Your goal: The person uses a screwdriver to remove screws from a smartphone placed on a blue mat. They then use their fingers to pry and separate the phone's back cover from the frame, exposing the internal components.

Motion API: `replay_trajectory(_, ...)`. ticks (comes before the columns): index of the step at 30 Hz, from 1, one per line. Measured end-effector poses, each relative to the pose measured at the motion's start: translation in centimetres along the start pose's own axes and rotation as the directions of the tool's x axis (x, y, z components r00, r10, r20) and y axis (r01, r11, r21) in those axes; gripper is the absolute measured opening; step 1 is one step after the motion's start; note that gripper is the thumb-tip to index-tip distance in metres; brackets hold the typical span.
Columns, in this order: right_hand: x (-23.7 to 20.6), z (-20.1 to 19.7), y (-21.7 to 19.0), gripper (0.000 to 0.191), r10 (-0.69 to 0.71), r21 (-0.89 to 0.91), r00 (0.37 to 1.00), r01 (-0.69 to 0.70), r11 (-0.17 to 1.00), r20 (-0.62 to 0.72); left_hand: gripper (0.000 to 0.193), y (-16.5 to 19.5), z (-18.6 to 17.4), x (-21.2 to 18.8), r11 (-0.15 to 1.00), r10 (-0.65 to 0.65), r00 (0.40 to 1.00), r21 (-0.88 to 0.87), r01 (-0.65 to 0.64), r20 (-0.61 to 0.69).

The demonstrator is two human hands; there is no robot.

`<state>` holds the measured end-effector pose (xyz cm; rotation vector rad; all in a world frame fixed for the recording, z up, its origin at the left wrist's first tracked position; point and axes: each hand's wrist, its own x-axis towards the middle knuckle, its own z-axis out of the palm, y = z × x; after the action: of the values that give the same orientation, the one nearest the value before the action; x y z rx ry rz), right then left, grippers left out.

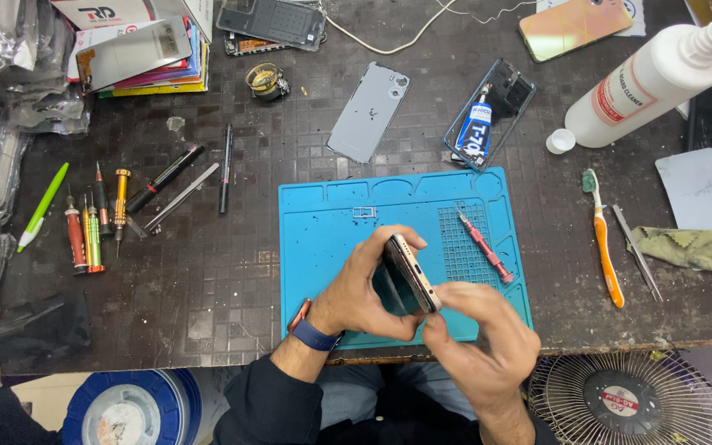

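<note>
Right now both hands grip a smartphone [409, 276] tilted on edge above the blue repair mat [323, 239]: the left hand [360, 288] wraps its back, the right hand [475, 330] pinches its lower end. A red screwdriver [484, 247] lies on the mat just beside them, and a small metal tray [364, 213] lies near its top. The mat rests on the dark tabletop [208, 280].

phone [411, 272]: glossy dark glass, smooth metallic edge | mat [331, 222]: matt blue rubbery | bench [208, 264]: dark worn gridded surface, scuffed | bottle [648, 78]: smooth white plastic | cloth [690, 247]: olive, crumpled | tweezers [638, 251]: bare metal
</note>
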<state>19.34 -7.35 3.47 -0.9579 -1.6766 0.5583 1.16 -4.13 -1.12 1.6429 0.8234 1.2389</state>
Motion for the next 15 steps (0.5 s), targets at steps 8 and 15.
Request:
replay_trajectory(8, 0.7, -1.3, -2.0, 0.024, 0.056, -0.031, 0.998, -0.057, 0.998, -0.016, 0.075, 0.2, -0.2, 0.2, 0.999, 0.006, 1.0, 0.032, -0.007, 0.025)
replay_trajectory(15, 1.1, -2.5, -3.6, 0.024, 0.285, -0.145, 0.957, -0.276, 0.95, 0.045, 0.073, 0.3, -0.2, 0.3, 0.992, 0.093, 0.995, 0.081, -0.096, 0.048)
